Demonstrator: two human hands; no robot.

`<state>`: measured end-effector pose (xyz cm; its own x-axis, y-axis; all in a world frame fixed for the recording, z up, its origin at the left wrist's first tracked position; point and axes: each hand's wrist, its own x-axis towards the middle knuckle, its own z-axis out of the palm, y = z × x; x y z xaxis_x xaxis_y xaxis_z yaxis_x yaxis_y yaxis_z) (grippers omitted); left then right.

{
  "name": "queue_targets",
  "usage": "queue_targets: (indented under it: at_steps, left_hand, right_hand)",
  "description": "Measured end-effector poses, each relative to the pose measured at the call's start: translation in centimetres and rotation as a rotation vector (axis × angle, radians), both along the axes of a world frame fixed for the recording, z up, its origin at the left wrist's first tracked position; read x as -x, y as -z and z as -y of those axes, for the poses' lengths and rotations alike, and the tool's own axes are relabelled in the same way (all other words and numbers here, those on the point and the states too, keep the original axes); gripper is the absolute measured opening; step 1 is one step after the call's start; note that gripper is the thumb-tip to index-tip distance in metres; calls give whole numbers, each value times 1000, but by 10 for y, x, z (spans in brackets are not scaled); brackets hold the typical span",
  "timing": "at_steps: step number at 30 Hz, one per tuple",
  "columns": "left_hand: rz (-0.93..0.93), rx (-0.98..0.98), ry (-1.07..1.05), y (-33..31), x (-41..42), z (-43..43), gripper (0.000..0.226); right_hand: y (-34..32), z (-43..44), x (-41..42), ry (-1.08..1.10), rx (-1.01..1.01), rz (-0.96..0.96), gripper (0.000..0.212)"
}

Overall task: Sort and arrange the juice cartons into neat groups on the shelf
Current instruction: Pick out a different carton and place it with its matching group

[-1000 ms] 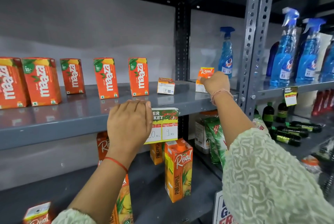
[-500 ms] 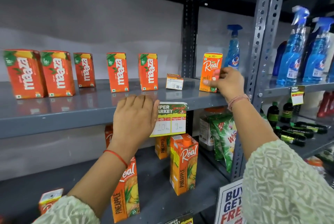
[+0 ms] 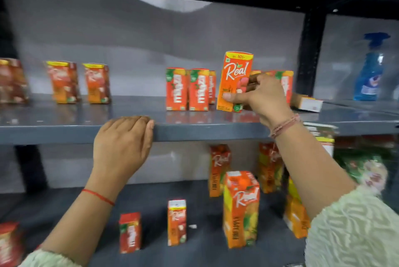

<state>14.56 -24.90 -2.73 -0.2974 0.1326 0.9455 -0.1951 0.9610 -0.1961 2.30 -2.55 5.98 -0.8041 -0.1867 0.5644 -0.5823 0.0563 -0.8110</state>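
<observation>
Right hand (image 3: 262, 97) pinches small Real carton (image 3: 235, 81) upright, centre-right of frame, at the upper shelf (image 3: 194, 130) before the Maaza cartons (image 3: 186, 89), probably bound for Real pair (image 3: 79, 82) upper left; left hand (image 3: 123, 146), empty, fingers curled over the edge, steadying.

Readable labels on the juice shelf

The small orange carton (image 3: 234, 82) in the right hand (image 3: 262, 97) says "Real" with "Rs. 10/-" on its yellow top. The red cartons (image 3: 187, 89) beside it read "maaza" sideways, and the big carton (image 3: 240, 208) on the lower shelf says "Real" and "PINEAPPLE".
</observation>
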Motion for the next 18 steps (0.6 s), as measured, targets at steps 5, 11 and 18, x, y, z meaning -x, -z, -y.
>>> queue_targets:
  at_steps: [5, 11, 18]
  left_hand:
    - [-2, 45, -30, -1, -48, 90, 42]
    - [3, 31, -70, -6, -90, 177, 47]
    - [-25, -42, -148, -7, -119, 232, 54]
  right_hand:
    - [-2, 115, -38, -142, -88, 46, 41]
    - [-15, 228, -73, -198, -205, 51, 45]
    - [-28, 323, -104, -275, -306, 64, 39]
